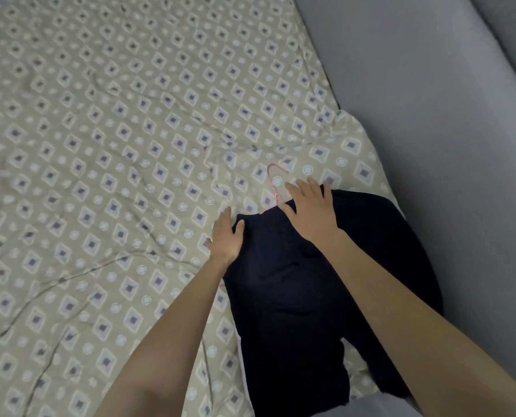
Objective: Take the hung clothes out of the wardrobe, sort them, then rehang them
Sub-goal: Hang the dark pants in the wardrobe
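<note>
The garment (pixel 296 281) is dark navy, almost black, plain and soft, with a gathered top edge and two leg-like ends that part near the bottom. It lies flat on the bed (pixel 100 145), along the right edge of the patterned sheet, part of it drooping over that edge. Its long axis runs from the near edge of the bed up toward the far side, leaning slightly left. A thin pink hanger (pixel 273 182) sticks out of the top, hook pointing away from the person.

The left hand (pixel 225 236) lies flat with straight fingers at the garment's top left corner, thumb on the cloth, gripping nothing. The right hand (pixel 309 209) is spread open, palm pressing the top edge beside the hanger's neck.
</note>
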The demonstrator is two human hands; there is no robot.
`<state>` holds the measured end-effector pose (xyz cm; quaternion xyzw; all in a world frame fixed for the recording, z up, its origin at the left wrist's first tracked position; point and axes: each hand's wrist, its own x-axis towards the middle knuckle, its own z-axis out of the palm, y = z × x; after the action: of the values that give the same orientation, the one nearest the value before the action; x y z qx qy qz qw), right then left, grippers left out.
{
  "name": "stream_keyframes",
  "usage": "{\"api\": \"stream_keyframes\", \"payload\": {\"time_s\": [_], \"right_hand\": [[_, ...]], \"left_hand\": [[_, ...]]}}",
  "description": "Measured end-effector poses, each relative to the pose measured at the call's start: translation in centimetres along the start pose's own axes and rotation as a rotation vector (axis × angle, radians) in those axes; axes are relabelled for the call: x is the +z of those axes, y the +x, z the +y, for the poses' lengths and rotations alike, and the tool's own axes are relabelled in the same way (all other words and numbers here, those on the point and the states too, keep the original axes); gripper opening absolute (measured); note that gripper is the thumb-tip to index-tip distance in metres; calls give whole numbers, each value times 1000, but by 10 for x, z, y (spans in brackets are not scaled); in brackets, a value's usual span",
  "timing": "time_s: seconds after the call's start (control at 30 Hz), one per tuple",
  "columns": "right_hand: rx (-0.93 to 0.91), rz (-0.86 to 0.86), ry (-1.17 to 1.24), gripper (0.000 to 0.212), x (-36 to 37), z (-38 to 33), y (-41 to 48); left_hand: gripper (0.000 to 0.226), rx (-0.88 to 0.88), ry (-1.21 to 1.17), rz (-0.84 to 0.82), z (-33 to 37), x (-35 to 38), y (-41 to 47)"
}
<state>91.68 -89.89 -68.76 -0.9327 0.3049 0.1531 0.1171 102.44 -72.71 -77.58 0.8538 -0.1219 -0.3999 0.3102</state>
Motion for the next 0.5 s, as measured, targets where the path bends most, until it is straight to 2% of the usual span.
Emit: {"api": "stream_keyframes", "payload": {"time_s": [0.17, 0.27, 0.5], "right_hand": [[-1, 110, -62, 52, 19, 6, 6], [8, 97, -106, 49, 22, 4, 4], [29, 39, -169, 45, 15, 3, -5]], "left_hand": [[60, -90, -58, -153, -19, 8, 9], [51, -40, 17, -118, -24, 11, 4], [38, -17, -120, -71, -19, 1, -22]]}}
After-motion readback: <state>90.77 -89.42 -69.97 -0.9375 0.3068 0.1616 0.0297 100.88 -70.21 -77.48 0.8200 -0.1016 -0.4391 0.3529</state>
